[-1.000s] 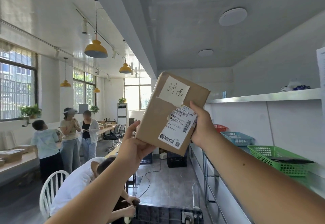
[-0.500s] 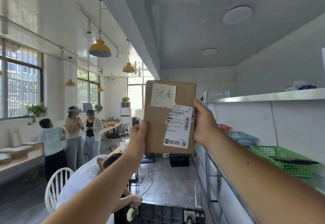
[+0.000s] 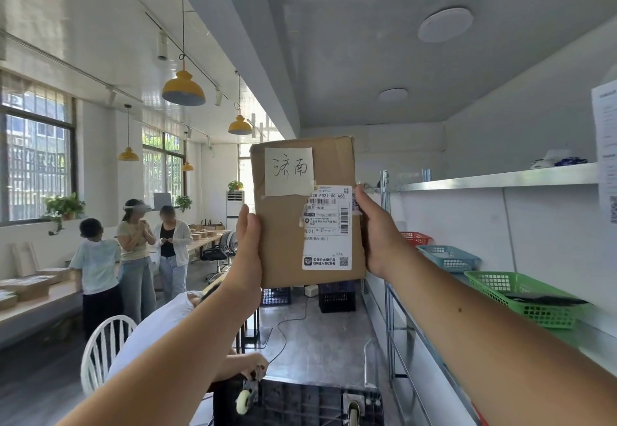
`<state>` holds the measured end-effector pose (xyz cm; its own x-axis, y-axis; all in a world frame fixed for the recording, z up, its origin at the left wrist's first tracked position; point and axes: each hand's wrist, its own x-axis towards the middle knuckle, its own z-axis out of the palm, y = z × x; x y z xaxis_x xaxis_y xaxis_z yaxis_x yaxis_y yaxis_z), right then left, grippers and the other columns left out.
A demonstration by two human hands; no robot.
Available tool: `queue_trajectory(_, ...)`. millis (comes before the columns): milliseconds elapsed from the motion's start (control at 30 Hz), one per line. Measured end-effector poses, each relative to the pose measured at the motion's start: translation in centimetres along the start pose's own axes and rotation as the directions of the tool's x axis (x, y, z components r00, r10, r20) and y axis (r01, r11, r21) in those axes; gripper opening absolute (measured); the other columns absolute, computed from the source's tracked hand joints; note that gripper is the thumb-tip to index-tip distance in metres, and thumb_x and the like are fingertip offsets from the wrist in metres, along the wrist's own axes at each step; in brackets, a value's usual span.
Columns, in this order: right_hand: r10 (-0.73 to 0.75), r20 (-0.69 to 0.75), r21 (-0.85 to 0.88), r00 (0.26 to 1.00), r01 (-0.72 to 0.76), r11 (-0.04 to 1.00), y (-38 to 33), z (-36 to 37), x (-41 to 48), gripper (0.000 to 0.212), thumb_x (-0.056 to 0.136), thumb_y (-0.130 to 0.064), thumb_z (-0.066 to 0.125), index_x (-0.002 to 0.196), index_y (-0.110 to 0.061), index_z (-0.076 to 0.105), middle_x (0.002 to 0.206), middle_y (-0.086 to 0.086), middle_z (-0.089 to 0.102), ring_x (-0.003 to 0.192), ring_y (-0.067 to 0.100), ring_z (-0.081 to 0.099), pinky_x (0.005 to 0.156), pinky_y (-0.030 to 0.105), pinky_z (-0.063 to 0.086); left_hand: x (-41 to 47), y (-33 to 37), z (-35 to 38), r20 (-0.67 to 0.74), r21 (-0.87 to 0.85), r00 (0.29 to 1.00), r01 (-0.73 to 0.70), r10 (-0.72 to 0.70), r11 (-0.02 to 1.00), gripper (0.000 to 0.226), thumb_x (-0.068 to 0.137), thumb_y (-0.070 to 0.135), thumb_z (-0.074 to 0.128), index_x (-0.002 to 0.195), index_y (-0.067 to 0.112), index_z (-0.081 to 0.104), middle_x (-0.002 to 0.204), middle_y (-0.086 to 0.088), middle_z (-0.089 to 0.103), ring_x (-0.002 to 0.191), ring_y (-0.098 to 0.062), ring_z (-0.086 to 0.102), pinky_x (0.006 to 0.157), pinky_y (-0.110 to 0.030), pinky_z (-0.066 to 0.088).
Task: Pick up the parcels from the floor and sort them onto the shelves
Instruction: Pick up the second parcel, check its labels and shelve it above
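I hold a brown cardboard parcel (image 3: 283, 235) upright at head height in front of me. It bears a white handwritten note at its top and a printed shipping label at its lower right. My left hand (image 3: 247, 252) grips its left edge and my right hand (image 3: 377, 235) grips its right edge. The metal shelves (image 3: 494, 181) run along the wall to the right of the parcel, apart from it.
A green basket (image 3: 524, 298), a blue basket (image 3: 449, 257) and a red basket (image 3: 415, 238) stand on the shelf. An upturned black trolley (image 3: 297, 405) lies below, with a seated person (image 3: 167, 332) at it. Three people (image 3: 133, 252) stand at left. Black crates (image 3: 337, 298) sit on the floor.
The parcel has turned from tilted to upright and now faces me squarely. Both hands have kept their hold on its sides.
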<state>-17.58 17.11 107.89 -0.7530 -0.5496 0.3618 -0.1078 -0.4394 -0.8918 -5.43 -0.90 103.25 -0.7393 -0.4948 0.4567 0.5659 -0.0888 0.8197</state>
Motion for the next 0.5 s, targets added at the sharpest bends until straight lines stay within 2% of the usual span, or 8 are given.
queue_trajectory(67,0.005,-0.020,-0.001,1.000,-0.005,1.000,-0.1,-0.3,-0.4,0.064,0.095,-0.073,0.055,0.139,-0.029,0.070,0.138,0.013,0.073,0.129,0.040,0.067,0.115,0.064,0.047,0.0,-0.3,0.2,0.012,-0.010,1.000,0.003,-0.003,1.000,0.081,0.082,0.080,0.056,0.144,0.028,0.063,0.126,-0.005,0.080,0.107,-0.027,0.080,0.075,-0.041,0.067)
queue_trajectory(133,0.011,-0.024,0.005,1.000,-0.011,1.000,-0.1,-0.7,-0.7,0.066,0.093,-0.074,0.055,0.140,-0.029,0.069,0.140,0.013,0.072,0.131,0.040,0.066,0.116,0.064,0.046,0.0,-0.5,0.5,0.046,-0.028,0.999,0.000,0.002,1.000,0.073,0.086,0.073,0.056,0.139,0.024,0.066,0.120,-0.006,0.082,0.099,-0.026,0.082,0.067,-0.038,0.066)
queue_trajectory(367,0.007,-0.011,0.019,1.000,-0.007,1.000,-0.3,-2.5,-2.2,0.065,0.090,-0.075,0.057,0.131,-0.029,0.076,0.131,0.014,0.077,0.125,0.041,0.071,0.115,0.064,0.047,-0.8,-0.6,2.2,0.089,-0.014,0.996,-0.021,0.022,1.000,0.077,0.088,0.066,0.058,0.148,0.018,0.057,0.135,-0.015,0.074,0.107,-0.029,0.079,0.073,-0.039,0.066)
queue_trajectory(433,-0.011,-0.007,0.015,1.000,0.011,1.000,-0.5,-3.4,-2.6,0.066,0.089,-0.075,0.057,0.131,-0.029,0.076,0.131,0.013,0.078,0.125,0.039,0.071,0.116,0.063,0.047,-0.7,-0.6,2.8,0.108,-0.001,0.994,-0.012,0.012,1.000,0.078,0.088,0.068,0.058,0.150,0.021,0.055,0.138,-0.014,0.072,0.115,-0.032,0.076,0.078,-0.044,0.066)
queue_trajectory(500,-0.023,-0.020,0.013,1.000,0.023,1.000,-0.6,-4.2,-3.1,0.073,0.084,-0.076,0.061,0.136,-0.026,0.073,0.133,0.014,0.077,0.124,0.039,0.072,0.115,0.063,0.047,-0.7,-0.8,3.4,0.137,0.009,0.990,0.017,-0.018,1.000,0.081,0.087,0.070,0.057,0.153,0.024,0.052,0.144,-0.014,0.068,0.125,-0.037,0.071,0.089,-0.054,0.064)
